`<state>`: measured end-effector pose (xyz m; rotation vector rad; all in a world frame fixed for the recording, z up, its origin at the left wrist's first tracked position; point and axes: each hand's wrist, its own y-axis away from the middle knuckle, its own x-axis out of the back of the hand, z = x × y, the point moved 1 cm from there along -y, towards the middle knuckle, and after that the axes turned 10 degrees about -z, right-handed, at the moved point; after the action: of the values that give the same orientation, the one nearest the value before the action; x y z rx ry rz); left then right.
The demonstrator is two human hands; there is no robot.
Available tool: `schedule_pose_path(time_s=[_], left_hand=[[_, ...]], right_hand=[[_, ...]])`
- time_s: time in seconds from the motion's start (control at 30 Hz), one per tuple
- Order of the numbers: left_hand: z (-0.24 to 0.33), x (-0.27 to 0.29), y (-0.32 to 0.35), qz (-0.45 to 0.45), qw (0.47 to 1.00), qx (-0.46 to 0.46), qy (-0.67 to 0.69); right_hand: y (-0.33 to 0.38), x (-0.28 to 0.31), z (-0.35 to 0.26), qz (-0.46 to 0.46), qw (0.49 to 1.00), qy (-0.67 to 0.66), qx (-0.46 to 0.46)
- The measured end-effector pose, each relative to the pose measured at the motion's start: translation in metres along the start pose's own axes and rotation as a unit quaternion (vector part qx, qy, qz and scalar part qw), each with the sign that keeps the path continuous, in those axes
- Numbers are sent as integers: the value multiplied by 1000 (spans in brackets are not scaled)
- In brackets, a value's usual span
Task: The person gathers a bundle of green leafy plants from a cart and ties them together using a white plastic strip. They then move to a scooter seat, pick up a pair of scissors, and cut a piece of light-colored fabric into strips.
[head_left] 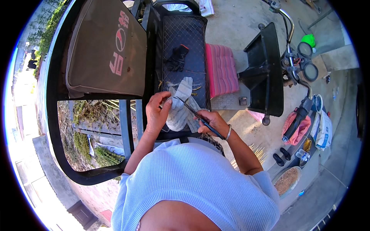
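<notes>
A grey-white knitted work glove [177,118] lies bunched on the dark quilted seat [181,29], with its ribbed cuff [185,88] stretched away from me. My left hand [157,111], wearing a ring, pinches the glove's left side between thumb and fingers. From the right, my right hand [214,122], with a bangle at the wrist, grips a slim dark pointed tool [191,109]. Its tip touches or lies just over the fabric; I cannot tell whether it is a knife or closed scissors. Beyond both hands rests a black glove [178,57] with a red edge.
A brown padded backrest [104,50] in a black frame stands on my left. To the right are a pink striped cushion [222,69], a black plastic panel [266,71] and handlebars [295,73]. Black slippers [282,156] and a tub of grain [288,180] sit farther right.
</notes>
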<state>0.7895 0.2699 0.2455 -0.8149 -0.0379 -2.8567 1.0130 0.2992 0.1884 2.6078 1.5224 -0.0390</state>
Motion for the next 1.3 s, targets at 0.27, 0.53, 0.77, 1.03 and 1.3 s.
schedule_pose_path(time_s=[0.27,0.53,0.77,1.03,1.3], left_hand=[[-19,-32,29,-148,919,157,331],[-25,-32,7,-84,740,181,643],[-10,-35,6,47,840,132,524],[-9,-45,16,20,843,132,521],[5,-44,13,28,855,130,502]], right_hand=[[-8,-14,6,28,987,-157,-9],[-8,-28,-7,13,978,-209,-7],[-10,-35,9,77,994,-70,16],[-18,-37,-1,85,995,-6,46],[-20,-36,-4,108,991,59,50]])
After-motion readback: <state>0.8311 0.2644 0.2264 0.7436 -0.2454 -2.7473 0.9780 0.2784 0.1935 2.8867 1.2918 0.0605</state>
